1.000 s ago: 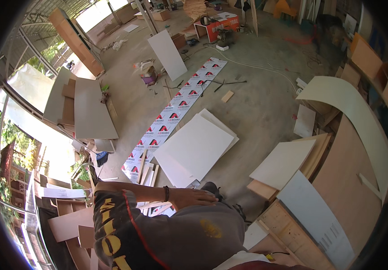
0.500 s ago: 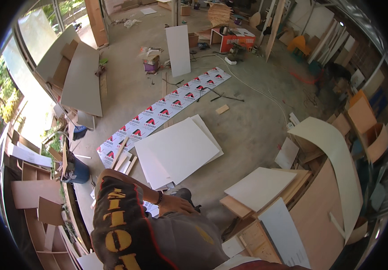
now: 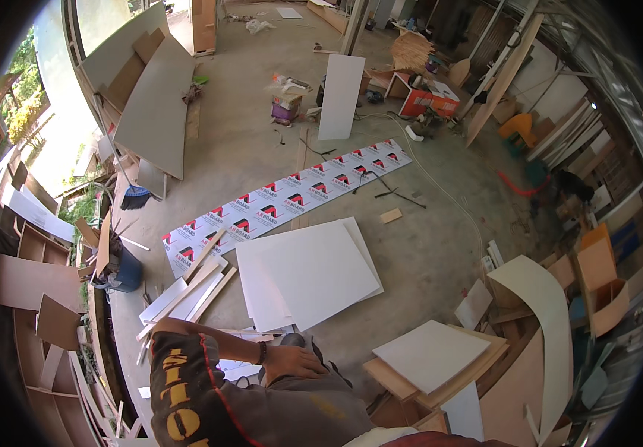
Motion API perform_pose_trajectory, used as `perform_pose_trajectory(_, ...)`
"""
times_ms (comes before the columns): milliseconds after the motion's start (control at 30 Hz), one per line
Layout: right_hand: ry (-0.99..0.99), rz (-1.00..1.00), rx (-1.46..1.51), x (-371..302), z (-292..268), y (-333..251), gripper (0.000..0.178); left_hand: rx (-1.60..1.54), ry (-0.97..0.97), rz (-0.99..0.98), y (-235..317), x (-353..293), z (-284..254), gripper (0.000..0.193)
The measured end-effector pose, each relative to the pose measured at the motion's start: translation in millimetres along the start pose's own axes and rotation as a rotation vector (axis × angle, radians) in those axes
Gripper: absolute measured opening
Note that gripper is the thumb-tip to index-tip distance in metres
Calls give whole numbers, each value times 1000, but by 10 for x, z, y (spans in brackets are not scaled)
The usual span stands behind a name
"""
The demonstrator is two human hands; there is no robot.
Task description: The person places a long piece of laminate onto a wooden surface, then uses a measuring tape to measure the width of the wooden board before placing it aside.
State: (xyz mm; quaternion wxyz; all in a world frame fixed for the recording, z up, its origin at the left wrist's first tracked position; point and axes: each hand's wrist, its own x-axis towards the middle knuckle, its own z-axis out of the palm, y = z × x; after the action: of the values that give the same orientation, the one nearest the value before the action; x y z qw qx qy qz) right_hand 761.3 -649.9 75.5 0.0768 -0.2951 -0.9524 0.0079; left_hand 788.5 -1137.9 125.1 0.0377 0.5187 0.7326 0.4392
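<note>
Resting left hand (image 3: 294, 362), wide floor (image 3: 429, 257) bordering panels (image 3: 310, 274)

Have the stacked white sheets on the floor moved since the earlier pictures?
No. Judged against the long patterned board, the white sheets keep the same place and angle beside it; only the view has shifted.

Grey floor (image 3: 440, 276) with white boards (image 3: 310, 272), printed panel (image 3: 273, 211), wooden block (image 3: 391, 216).

Blown-out daylight at left, dimmer right side, black-rimmed fisheye bend.
</note>
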Motion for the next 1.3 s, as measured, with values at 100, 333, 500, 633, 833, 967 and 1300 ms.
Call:
perform_pose_trajectory(100, -36, 5, -28, -78, -8, -70, 62, -12, 99, -25, 111, -207, -162, 125)
perform_pose_trajectory(333, -54, 46, -67, -239, 20, 6, 62, -4, 164, -50, 272, -501, -413, 105)
perform_pose_trajectory(500, -92, 57, -84, -372, 134, 100, 61, 3, 166, -130, 404, -675, -449, 100)
perform_pose_trajectory(633, -103, 87, -115, -482, 192, 311, 61, 19, 169, -143, 477, -630, -577, 99)
perform_pose_trajectory(833, -136, 191, -206, -730, 318, 873, 61, 1, -85, -214, 501, -455, -852, 106)
perform_pose_trajectory(967, -160, 262, -324, -1028, 432, 1437, 61, 8, -297, -198, 376, -241, -949, 130)
perform_pose_trajectory(1300, -320, 313, -678, -1818, -130, 1924, 57, 62, -515, -163, 9, 57, -832, 133)
